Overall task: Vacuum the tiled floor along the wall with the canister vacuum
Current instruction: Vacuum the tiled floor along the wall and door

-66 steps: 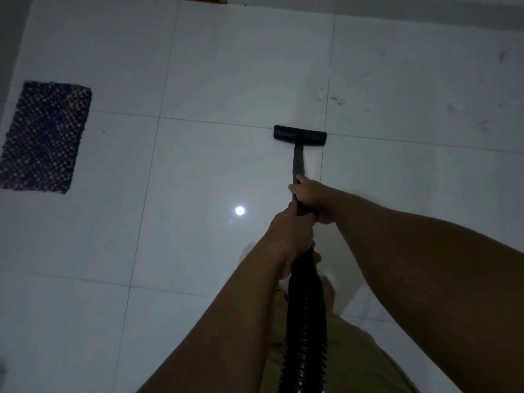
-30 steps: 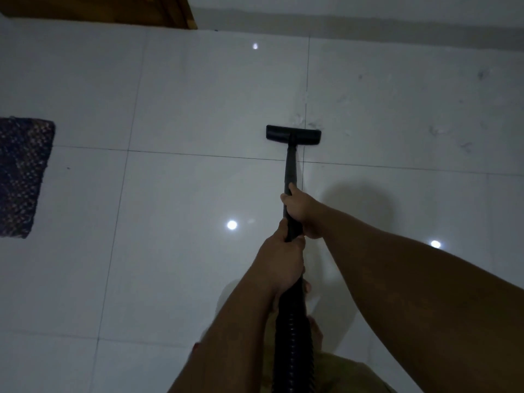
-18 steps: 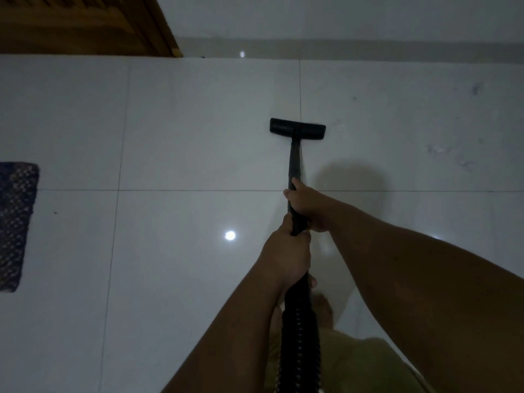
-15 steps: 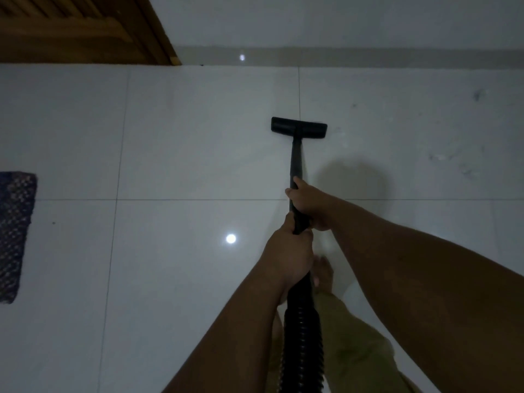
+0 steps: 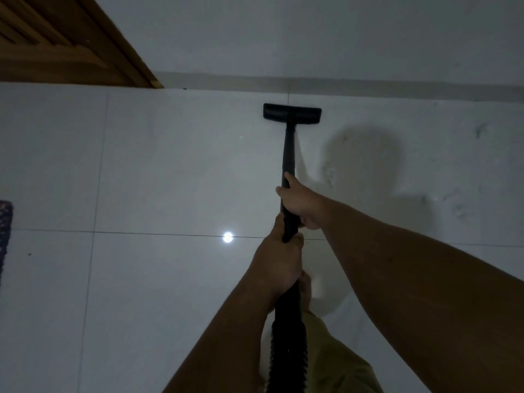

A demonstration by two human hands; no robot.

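A black vacuum wand (image 5: 289, 148) runs straight ahead of me and ends in a flat black floor nozzle (image 5: 292, 114) lying on the white tiled floor (image 5: 170, 171), a short gap from the grey skirting of the wall (image 5: 368, 83). My right hand (image 5: 300, 202) grips the wand farther along. My left hand (image 5: 279, 262) grips it nearer to me, just above the ribbed black hose (image 5: 289, 355). The canister itself is out of view.
A wooden door (image 5: 71, 43) stands at the top left where the floor meets the wall. The edge of a dark woven mat (image 5: 5, 234) shows at the far left. Specks of dirt (image 5: 479, 129) mark the tiles on the right. My bare foot (image 5: 306, 290) is below my hands.
The nozzle has been pushed forward toward the wall, from the tile joint to near the skirting. The view has moved forward and the mat has slid almost out at the left. Both hands keep their grip.
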